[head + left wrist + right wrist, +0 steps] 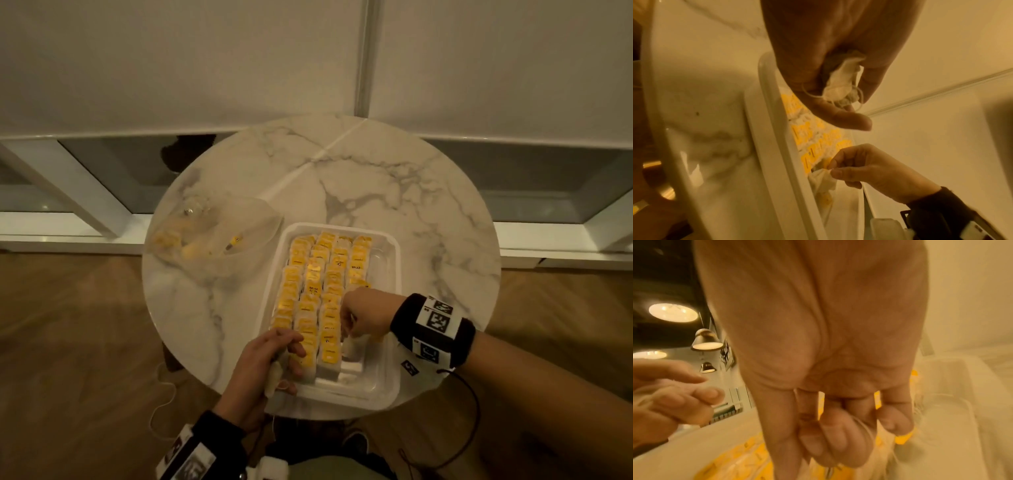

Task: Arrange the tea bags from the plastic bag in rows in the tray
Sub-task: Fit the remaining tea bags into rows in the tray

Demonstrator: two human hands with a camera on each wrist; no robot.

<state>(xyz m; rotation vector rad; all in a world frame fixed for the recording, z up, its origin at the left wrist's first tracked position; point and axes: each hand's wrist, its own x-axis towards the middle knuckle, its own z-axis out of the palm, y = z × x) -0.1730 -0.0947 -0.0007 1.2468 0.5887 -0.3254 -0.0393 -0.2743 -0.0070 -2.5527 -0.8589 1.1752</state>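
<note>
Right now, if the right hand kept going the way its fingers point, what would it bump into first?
Probably the rows of tea bags in the tray. The right hand points left across them, already pinching one tea bag; depth is unclear.

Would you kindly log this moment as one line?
left hand: holds tea bags | right hand: pinches tea bag over tray | plastic bag: some left

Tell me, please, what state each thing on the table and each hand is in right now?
tray: four rows of tea bags, right row unfinished.
plastic bag: lying open, a few tea bags inside.
left hand: gripping tea bags at the tray's near left corner.
right hand: pinching a tea bag over the right row.
</note>
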